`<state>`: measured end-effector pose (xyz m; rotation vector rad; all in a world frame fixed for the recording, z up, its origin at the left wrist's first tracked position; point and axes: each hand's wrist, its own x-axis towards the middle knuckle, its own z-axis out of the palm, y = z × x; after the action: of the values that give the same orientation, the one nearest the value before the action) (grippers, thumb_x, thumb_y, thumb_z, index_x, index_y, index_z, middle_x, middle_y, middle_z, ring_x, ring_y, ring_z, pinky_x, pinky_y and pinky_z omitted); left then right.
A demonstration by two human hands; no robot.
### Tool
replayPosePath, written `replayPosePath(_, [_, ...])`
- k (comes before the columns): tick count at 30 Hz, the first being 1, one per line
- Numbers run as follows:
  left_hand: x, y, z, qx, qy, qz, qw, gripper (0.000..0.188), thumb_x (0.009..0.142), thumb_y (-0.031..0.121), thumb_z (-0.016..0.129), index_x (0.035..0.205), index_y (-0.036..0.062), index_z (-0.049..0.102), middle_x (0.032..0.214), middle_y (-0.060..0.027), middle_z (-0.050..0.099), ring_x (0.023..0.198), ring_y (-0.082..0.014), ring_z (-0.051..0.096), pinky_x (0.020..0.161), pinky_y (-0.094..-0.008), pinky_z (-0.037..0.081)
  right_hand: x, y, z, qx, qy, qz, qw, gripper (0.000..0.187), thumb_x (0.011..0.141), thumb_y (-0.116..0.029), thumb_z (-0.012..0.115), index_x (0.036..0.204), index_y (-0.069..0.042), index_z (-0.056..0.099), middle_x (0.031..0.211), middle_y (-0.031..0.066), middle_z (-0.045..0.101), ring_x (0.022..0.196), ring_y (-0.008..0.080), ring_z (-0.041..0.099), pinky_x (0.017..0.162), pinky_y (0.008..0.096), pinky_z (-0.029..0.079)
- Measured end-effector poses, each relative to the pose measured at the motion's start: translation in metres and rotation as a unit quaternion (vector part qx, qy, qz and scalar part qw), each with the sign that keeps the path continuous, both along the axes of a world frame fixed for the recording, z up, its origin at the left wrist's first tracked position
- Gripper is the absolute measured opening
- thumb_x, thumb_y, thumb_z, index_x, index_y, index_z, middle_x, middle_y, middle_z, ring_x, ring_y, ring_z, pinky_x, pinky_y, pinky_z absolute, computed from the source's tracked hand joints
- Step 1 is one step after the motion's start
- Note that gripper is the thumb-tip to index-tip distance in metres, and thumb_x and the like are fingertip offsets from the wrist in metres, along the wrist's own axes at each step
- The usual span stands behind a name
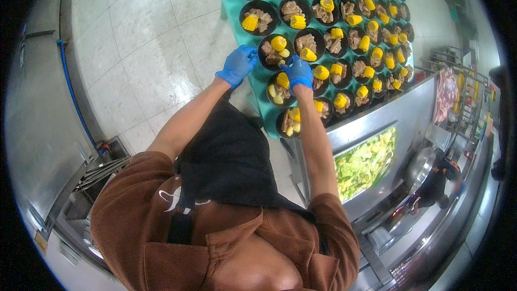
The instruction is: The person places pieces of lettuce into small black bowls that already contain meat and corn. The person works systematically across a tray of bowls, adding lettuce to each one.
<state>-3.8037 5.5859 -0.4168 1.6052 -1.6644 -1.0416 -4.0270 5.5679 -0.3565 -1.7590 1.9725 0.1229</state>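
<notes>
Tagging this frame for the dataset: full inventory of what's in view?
black bowls: dozens, each with brownish meat, in rows on the tray
corn pieces: about one per bowl, yellow
tray: one, teal, under the bowls
chopped greens: one steel bin full, light green, right of centre
steel counter: one, grey, by the tray
floor tiles: pale, left
left hand: blue glove, at a bowl's left rim
right hand: blue glove, over the bowls

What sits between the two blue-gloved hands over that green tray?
In the head view, a black bowl of meat and corn on the green tray lies between the left hand and right hand.
</notes>
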Motion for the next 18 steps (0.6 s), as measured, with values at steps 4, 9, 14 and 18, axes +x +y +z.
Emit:
replayPosePath(4, [-0.007, -0.003, 0.0, -0.032, -0.017, -0.016, 0.999, 0.022, 0.087, 0.018, 0.064, 0.105, 0.0071, 0.069, 0.098, -0.0143, 0.067, 0.086, -0.0328, 0.066, 0.076, -0.0413, 0.054, -0.004, 0.002, -0.022, -0.012, 0.006, 0.044, 0.999, 0.033, 0.085, -0.037, 0.071, 0.094, -0.005, 0.068, 0.098, 0.0217, 0.069, 0.095, 0.0409, 0.066, 0.081, 0.0511, 0.052])
replayPosePath(9, [-0.034, -0.012, 0.012, -0.073, -0.075, -0.097, 0.99, 0.015, 0.086, 0.019, 0.062, 0.091, 0.0065, 0.068, 0.098, -0.0162, 0.063, 0.092, -0.0355, 0.064, 0.074, -0.0491, 0.053, -0.01, 0.002, -0.043, -0.017, -0.015, 0.003, 1.0, 0.028, 0.086, -0.034, 0.068, 0.092, -0.006, 0.071, 0.095, 0.0205, 0.069, 0.094, 0.0409, 0.065, 0.081, 0.049, 0.051])
replayPosePath(14, [-0.067, -0.032, 0.0, -0.138, -0.221, -0.198, 0.945, 0.02, 0.08, 0.02, 0.068, 0.095, 0.0064, 0.069, 0.097, -0.0155, 0.062, 0.093, -0.0351, 0.061, 0.074, -0.0464, 0.053, -0.008, 0.001, -0.038, -0.012, -0.01, -0.028, 0.999, 0.028, 0.087, -0.034, 0.067, 0.094, -0.008, 0.072, 0.098, 0.0211, 0.069, 0.096, 0.0407, 0.065, 0.082, 0.0496, 0.052])
replayPosePath(18, [-0.074, -0.04, -0.008, -0.167, -0.28, -0.212, 0.921, 0.018, 0.078, 0.02, 0.067, 0.089, 0.0063, 0.071, 0.097, -0.0149, 0.064, 0.095, -0.0333, 0.061, 0.077, -0.0445, 0.053, -0.002, 0.001, -0.026, -0.005, -0.003, -0.033, 0.999, 0.031, 0.089, -0.035, 0.064, 0.097, -0.007, 0.072, 0.1, 0.0222, 0.069, 0.098, 0.0411, 0.065, 0.083, 0.0497, 0.052])
